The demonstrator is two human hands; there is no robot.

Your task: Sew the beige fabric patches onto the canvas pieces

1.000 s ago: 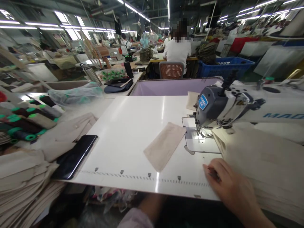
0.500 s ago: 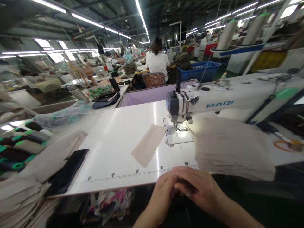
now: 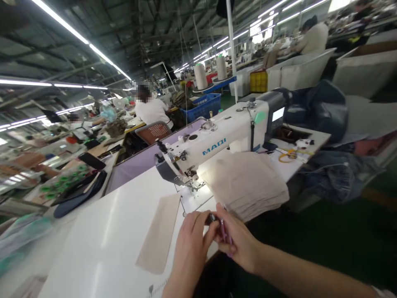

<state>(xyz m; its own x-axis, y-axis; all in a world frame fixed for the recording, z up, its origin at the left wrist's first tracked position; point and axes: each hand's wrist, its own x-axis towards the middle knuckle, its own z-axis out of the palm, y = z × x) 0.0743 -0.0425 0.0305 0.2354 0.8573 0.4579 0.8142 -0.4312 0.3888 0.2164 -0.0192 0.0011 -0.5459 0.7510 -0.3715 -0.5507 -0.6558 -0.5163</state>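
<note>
My right hand [image 3: 237, 238] is closed around purple-handled thread snips [image 3: 222, 227], partly hidden by the fingers. Beside it, my left hand [image 3: 192, 234] has thumb and fingers pinched together at a small dark, shiny piece [image 3: 212, 217], too small to name. Both hands are close together above the table's front edge. Just beyond them stands a white sewing machine [image 3: 214, 138], its needle area lit. A beige fabric piece [image 3: 159, 236] lies flat left of the needle plate. A stack of beige fabric pieces [image 3: 248, 180] rests right of the needle, under the machine arm.
Scissors with orange handles [image 3: 287, 156] lie at the table's right end. Dark blue cloth [image 3: 335, 174] hangs beyond. A blue crate [image 3: 204, 105] and a seated co-worker [image 3: 151, 109] are ahead. Thread cones [image 3: 201, 76] stand on a rack behind the machine.
My view has turned right, so the machine appears farther left. My hands, clasped together before, have come slightly apart, and the purple snips now show in my right hand.
</note>
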